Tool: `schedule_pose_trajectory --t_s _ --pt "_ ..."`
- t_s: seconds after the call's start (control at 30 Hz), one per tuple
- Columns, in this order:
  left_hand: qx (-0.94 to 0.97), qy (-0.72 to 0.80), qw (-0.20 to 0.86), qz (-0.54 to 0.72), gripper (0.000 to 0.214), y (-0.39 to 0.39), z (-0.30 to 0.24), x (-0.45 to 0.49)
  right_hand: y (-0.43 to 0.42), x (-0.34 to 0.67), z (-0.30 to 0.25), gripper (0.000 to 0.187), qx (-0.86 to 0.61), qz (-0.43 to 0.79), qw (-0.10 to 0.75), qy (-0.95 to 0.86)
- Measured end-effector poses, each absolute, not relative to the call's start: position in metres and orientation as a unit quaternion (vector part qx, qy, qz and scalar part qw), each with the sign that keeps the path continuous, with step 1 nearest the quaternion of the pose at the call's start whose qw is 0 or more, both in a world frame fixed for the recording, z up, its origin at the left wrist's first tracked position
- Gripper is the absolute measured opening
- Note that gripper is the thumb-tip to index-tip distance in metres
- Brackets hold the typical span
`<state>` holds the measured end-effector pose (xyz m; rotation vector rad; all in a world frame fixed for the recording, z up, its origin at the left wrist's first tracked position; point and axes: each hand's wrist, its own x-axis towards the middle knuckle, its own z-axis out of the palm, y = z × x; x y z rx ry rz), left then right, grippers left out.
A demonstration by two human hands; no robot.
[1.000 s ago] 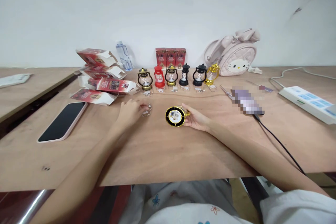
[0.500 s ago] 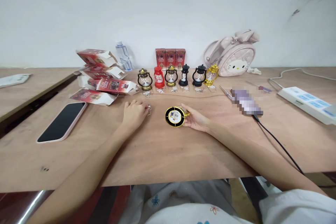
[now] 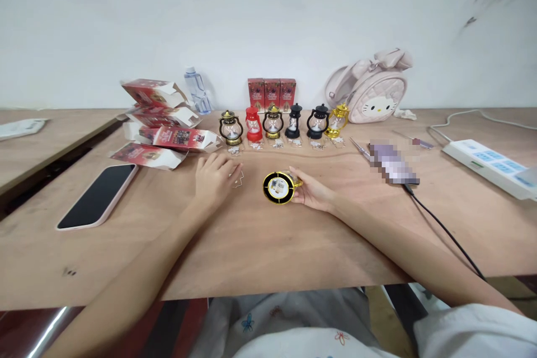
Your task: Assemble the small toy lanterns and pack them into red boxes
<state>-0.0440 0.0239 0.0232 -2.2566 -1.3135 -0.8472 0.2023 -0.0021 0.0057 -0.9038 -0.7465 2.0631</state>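
Note:
My right hand [image 3: 312,190] is closed round the side of a small gold lantern [image 3: 278,188]. The lantern is tipped over so its round base, black with a gold rim and a pale centre, faces me. Over the tabletop to the left, my left hand [image 3: 215,178] is bent downward with its fingers a little apart. Beneath and beside its fingertips is a small piece with a thin, angular, shiny outline [image 3: 239,180], partly hidden by the fingers. Several upright mini lanterns stand in a row beyond my hands, including a red lantern [image 3: 254,124] and a gold lantern [image 3: 337,122].
Similar small outlined pieces lie before the standing lanterns. Opened red boxes [image 3: 168,137] and a phone [image 3: 98,197] are at left. Three red boxes [image 3: 272,95], a bottle [image 3: 197,92] and a pink bag [image 3: 380,95] stand behind. A blurred device [image 3: 394,163] and power strip [image 3: 489,165] lie right.
My left hand has lifted slightly, its fingers loosening. The small outlined piece, upright at the fingertips before, now lies lower against the tabletop. My right hand and its lantern hardly moved.

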Motion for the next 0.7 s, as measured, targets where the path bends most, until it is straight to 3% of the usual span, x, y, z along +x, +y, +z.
schedule_pose_trajectory --t_s 0.17,0.37,0.7 --pt "-0.793 -0.301 0.212 -0.486 0.004 -0.004 0.035 -0.027 -0.002 0.201 0.006 0.022 -0.349 0.813 0.367 -0.287" --pt "-0.827 -0.207 0.168 -0.494 0.007 -0.023 0.035 -0.01 0.0 0.202 0.0 0.024 -0.326 0.818 0.362 -0.307" --pt "-0.84 -0.218 0.134 -0.479 0.008 -0.024 0.036 -0.008 -0.004 0.199 0.005 0.027 -0.303 0.814 0.362 -0.338"
